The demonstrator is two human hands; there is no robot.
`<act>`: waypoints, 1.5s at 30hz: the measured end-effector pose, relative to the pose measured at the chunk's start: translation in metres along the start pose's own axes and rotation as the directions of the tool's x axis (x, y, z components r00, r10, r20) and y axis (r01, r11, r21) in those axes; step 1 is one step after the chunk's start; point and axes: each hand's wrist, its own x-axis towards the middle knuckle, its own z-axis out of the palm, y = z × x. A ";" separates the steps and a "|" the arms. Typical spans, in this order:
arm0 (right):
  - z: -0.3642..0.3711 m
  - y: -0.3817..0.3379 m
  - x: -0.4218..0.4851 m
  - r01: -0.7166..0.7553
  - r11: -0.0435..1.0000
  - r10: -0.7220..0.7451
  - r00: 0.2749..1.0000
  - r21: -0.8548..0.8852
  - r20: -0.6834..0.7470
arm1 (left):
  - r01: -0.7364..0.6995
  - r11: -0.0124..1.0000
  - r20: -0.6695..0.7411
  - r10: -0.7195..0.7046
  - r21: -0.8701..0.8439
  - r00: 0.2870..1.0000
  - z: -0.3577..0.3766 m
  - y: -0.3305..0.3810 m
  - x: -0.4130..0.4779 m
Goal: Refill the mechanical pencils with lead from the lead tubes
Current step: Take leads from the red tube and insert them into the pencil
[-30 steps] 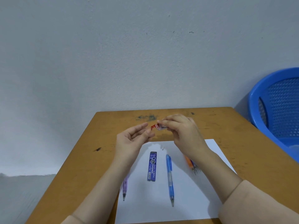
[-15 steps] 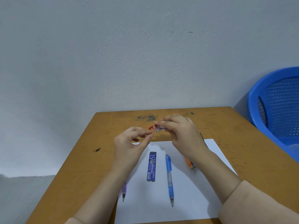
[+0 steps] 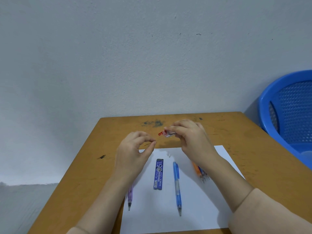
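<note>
Lead tube (image 3: 167, 133), red-capped, gripped in the right hand (image 3: 190, 138) over the table's (image 3: 104, 166) far half; left hand (image 3: 135, 153) pinches one thin lead (image 3: 147, 144) just beside its capped end.

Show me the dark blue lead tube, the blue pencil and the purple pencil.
dark blue lead tube (image 3: 158, 174), head view, middle of its label.
blue pencil (image 3: 177, 187), head view, clear grip section.
purple pencil (image 3: 130, 196), head view, visible barrel.
</note>
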 end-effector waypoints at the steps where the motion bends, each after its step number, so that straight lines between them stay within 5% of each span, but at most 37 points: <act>1: -0.001 0.000 0.000 -0.003 1.000 0.003 1.000 -0.007 0.000 | -0.005 1.000 -0.002 0.005 0.002 1.000 0.000 0.000 0.001; 7: -0.006 0.003 0.001 -0.063 0.997 0.062 0.998 -0.055 -0.021 | 0.002 1.000 -0.014 -0.002 -0.027 1.000 0.000 -0.004 0.001; 22: -0.019 -0.008 0.003 -0.245 0.933 0.249 0.968 0.262 0.018 | 0.013 1.000 -0.049 -0.013 -0.013 0.999 0.001 -0.008 0.001; 32: -0.026 -0.016 0.006 -0.280 0.905 0.284 0.958 0.319 0.034 | 0.019 0.999 -0.069 -0.020 -0.028 0.997 0.000 -0.008 0.001; 45: -0.031 -0.030 0.010 -0.581 0.634 0.479 0.813 0.511 0.331 | 0.009 0.999 -0.089 -0.012 -0.038 0.996 -0.001 -0.008 0.002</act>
